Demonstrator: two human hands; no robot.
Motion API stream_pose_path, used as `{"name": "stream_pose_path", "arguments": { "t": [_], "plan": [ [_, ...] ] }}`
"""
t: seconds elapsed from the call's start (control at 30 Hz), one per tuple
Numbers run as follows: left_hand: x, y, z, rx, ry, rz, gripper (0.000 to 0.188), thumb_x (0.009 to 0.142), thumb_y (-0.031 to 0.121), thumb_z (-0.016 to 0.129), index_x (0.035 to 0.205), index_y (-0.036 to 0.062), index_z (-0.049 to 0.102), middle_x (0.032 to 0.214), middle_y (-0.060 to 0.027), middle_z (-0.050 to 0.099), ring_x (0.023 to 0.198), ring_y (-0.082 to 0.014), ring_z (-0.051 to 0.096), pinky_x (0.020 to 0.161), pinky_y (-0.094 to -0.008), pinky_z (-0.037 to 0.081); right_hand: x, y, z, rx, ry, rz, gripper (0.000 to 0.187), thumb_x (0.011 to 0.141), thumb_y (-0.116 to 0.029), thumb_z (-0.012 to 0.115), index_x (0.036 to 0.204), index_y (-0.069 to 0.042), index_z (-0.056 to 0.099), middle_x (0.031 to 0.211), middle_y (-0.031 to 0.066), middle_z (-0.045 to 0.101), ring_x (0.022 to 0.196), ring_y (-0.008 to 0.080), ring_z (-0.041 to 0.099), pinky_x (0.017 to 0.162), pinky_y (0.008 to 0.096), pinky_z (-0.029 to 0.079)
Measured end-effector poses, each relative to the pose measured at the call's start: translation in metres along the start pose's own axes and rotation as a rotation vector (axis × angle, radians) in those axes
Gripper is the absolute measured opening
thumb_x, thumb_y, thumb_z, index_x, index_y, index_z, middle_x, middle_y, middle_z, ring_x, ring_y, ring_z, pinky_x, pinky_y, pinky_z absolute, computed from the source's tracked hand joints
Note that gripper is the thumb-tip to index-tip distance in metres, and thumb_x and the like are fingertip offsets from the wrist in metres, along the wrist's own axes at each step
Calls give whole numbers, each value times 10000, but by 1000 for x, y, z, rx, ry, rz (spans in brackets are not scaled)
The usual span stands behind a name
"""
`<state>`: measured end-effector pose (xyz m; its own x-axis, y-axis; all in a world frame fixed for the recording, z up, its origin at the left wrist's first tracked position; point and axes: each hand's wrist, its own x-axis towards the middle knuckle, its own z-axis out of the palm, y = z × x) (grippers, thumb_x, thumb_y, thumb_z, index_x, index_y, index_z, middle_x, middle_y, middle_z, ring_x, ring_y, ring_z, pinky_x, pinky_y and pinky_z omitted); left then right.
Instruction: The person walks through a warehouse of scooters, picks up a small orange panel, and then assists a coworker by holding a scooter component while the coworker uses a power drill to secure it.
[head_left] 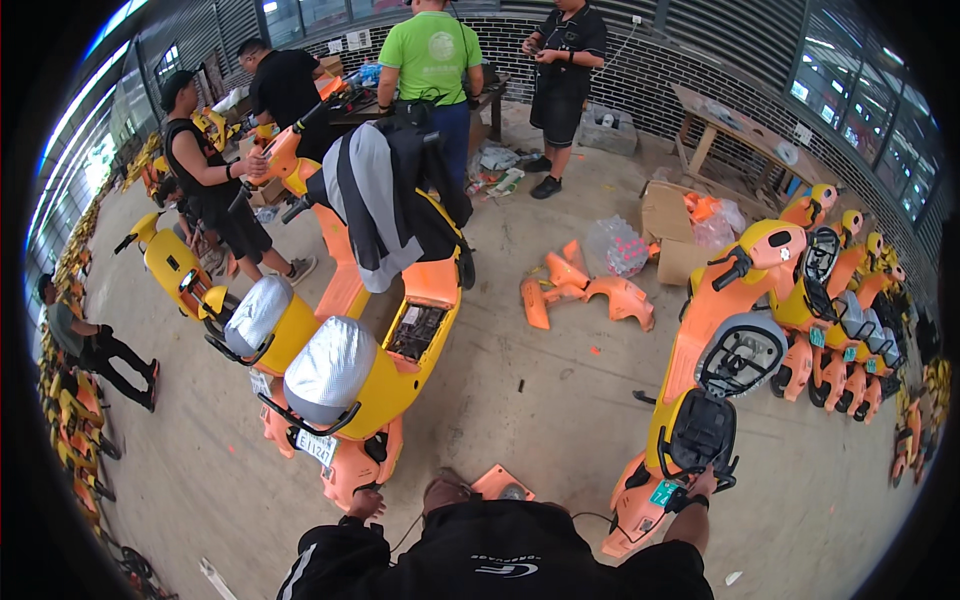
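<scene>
My right hand (705,482) is closed on the black rear grab rail (725,470) of an orange and yellow scooter (690,350) at the right. That scooter's grey seat (745,345) is tipped up, and a dark storage bin (703,430) shows behind it. Low beside the rear of another scooter (345,470), my left hand (367,503) hangs with loosely bent fingers and nothing visible in it. This left scooter has silver wrap on its rear seat (330,370), an uncovered battery bay (415,330), and a grey and black jacket (375,200) draped over it.
Orange body panels (585,290) lie on the floor ahead, near a plastic bag (615,247) and a cardboard box (670,230). An orange plate (502,484) lies by my feet. Several people stand around a far worktable (490,95). Parked scooters (850,320) line the right; a wooden bench (740,125) stands behind.
</scene>
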<state>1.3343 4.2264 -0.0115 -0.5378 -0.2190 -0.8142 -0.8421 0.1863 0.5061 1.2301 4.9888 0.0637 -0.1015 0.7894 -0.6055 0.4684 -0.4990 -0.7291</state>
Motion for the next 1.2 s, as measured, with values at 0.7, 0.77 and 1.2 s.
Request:
{"name": "stream_pose_path", "arguments": {
  "t": [0.7, 0.77, 1.2],
  "plan": [
    [-149, 119, -88, 1061, 353, 713, 520, 600, 256, 631, 1066, 94, 468, 946, -108, 528, 951, -270, 465, 772, -388, 383, 44, 23, 19, -453, 195, -336, 530, 828, -402, 352, 898, 83, 552, 932, 252, 539, 832, 356, 531, 702, 419, 414],
    [-165, 120, -47, 1076, -96, 976, 703, 554, 305, 690, 1162, 114, 394, 1084, -125, 463, 1024, -286, 421, 831, -384, 360, 61, 27, 23, -433, 172, -302, 517, 825, -387, 359, 921, 89, 536, 966, 262, 523, 875, 365, 514, 729, 424, 403],
    [-121, 50, 79, 823, -841, 1000, 801, 640, 320, 638, 1277, 130, 192, 1276, -128, 274, 1169, -270, 284, 919, -393, 292, 49, 26, 12, -228, 119, -242, 445, 834, -349, 381, 1060, 31, 433, 840, 214, 561, 621, 332, 544, 508, 396, 423]
  ]
}}
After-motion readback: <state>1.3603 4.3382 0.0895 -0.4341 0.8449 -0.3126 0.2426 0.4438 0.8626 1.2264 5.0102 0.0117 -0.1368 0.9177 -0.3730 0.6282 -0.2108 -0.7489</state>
